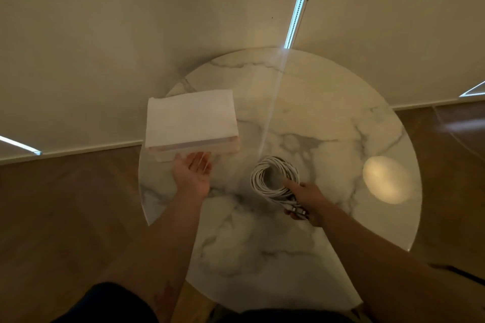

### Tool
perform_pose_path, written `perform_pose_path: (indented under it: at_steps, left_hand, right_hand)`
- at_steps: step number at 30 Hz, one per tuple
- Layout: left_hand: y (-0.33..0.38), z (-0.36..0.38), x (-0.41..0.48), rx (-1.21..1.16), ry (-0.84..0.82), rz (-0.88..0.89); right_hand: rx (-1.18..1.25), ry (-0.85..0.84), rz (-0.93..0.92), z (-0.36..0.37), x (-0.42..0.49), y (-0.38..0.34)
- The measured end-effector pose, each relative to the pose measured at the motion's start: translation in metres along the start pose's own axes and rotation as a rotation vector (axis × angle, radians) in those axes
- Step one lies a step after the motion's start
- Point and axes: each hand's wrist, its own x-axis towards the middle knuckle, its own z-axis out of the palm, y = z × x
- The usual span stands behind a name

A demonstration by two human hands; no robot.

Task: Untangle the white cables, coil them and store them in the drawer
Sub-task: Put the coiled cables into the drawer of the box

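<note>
A coil of white cables [265,178] hangs just above the round marble table [328,123]. My right hand [305,202] grips the coil at its near side, where the plug ends bunch together. A small white drawer box [193,120] stands at the table's left edge. Its drawer front faces me. My left hand [193,174] is palm up, with the fingers reaching under the front of the drawer; whether they curl round a handle is hidden.
A bright lamp reflection [385,179] lies on the table's right side. Cream blinds [131,34] hang behind the table. Wooden floor [65,204] runs along both sides.
</note>
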Motion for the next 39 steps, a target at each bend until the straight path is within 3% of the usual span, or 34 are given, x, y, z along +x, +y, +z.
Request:
perform_pose_path:
  at_steps: [23,39]
  left_hand:
    - [-0.006,-0.004,0.01,-0.304,0.026,0.029]
    - [-0.03,-0.046,-0.033,-0.332,0.102,-0.01]
  right_hand:
    - [0.106,0.008,-0.091,-0.013,0.013,-0.002]
    - [0.051,0.025,-0.132,-0.03,0.014,-0.024]
